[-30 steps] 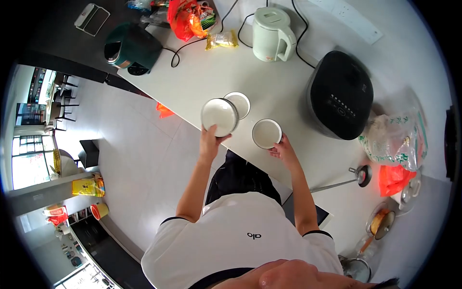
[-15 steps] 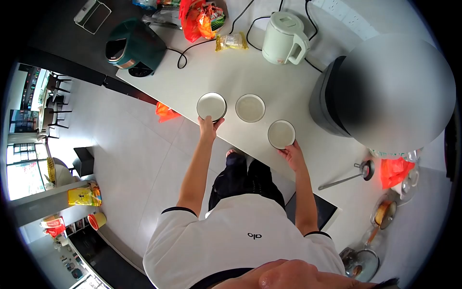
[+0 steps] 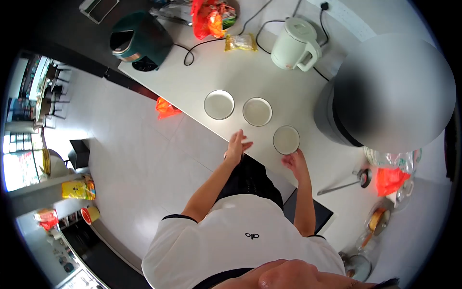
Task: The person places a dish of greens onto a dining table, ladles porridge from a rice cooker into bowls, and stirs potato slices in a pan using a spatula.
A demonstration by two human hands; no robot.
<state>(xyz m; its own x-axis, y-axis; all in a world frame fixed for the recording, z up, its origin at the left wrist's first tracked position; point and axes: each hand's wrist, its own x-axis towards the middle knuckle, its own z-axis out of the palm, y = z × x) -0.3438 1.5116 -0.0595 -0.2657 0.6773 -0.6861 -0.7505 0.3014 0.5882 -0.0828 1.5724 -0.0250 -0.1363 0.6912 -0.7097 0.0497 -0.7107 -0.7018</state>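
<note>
Three round white bowls with dark rims stand in a slanting row on the white counter: the left bowl, the middle bowl and the right bowl. My left hand is over the counter's front edge, below the left and middle bowls and apart from both; its fingers are extended and it holds nothing. Just below the right bowl's rim is my right hand, fingers apart and slightly blurred. Whether a fingertip still touches that bowl I cannot make out.
A pale green kettle stands at the back, near a yellow packet and red bags. A dark green appliance is at the left end. On the right are a large grey bin-like container and a ladle.
My left hand has let go of the left bowl and moved right and down to the counter edge. My right hand has loosened from the right bowl. The whole view has shifted slightly.
</note>
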